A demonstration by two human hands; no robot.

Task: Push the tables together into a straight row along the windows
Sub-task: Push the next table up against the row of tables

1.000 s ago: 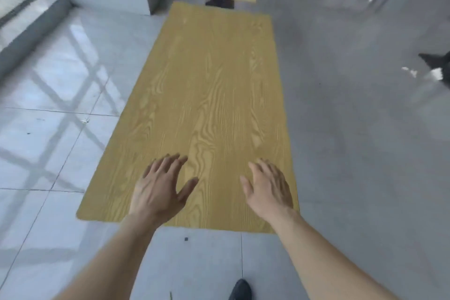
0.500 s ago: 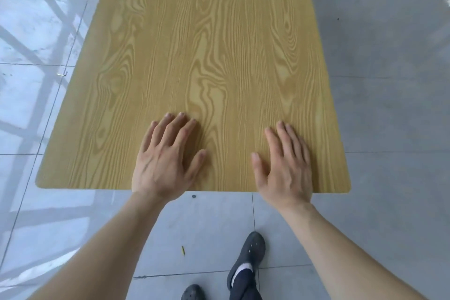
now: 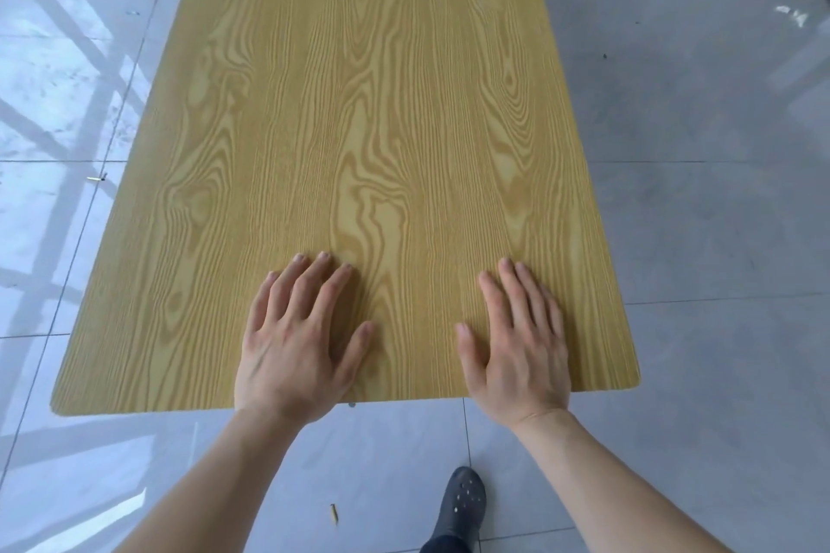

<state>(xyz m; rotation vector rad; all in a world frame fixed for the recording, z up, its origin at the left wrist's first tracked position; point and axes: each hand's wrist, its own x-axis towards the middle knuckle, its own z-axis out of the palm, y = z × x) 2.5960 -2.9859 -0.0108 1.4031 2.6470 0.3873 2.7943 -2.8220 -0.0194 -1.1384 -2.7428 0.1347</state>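
My left hand (image 3: pixel 294 355) lies palm down, fingers spread flat, gripping nothing, on the near end of the yellow wood-grain rectangular counter (image 3: pixel 381 112). My right hand (image 3: pixel 516 350) rests the same way just beside it, fingers together and extended, its wrist over the near edge. The counter runs lengthwise away from me over the glossy grey tiled floor (image 3: pixel 718 238). Below my arms I see one dark perforated shoe (image 3: pixel 462 503) and a small yellowish screw (image 3: pixel 333 513) on the tiles.
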